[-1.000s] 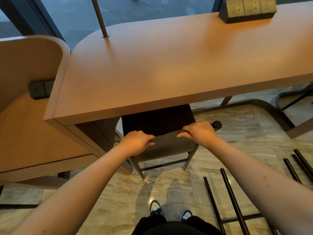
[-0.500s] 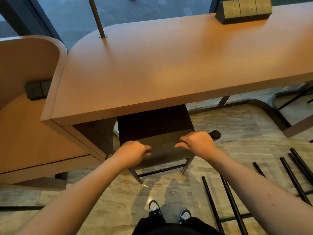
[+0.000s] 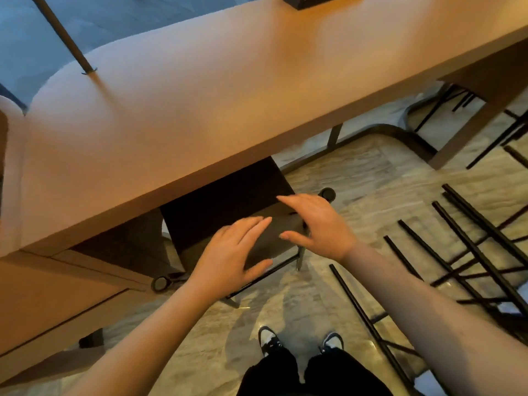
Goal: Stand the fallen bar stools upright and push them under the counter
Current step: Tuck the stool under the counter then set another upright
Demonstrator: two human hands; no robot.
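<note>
An upright bar stool [image 3: 228, 207] with a dark seat and low grey backrest stands partly under the long wooden counter [image 3: 200, 115]. My left hand [image 3: 231, 255] and my right hand [image 3: 317, 224] hover just above the backrest, fingers spread and straight, holding nothing. To the right, fallen bar stools [image 3: 471, 252] lie on the marble floor, their thin black legs and rungs crossing one another.
A second wooden counter [image 3: 57, 295] stands lower left, close to the stool. A metal pole [image 3: 65, 38] rises from the counter's far left. A dark curved base frame [image 3: 400, 132] runs along the floor under the counter. My shoes [image 3: 300, 341] are behind the stool.
Both hands have let go of the stool's backrest and opened above it. The view has tilted and swung, showing more of the fallen stools on the right.
</note>
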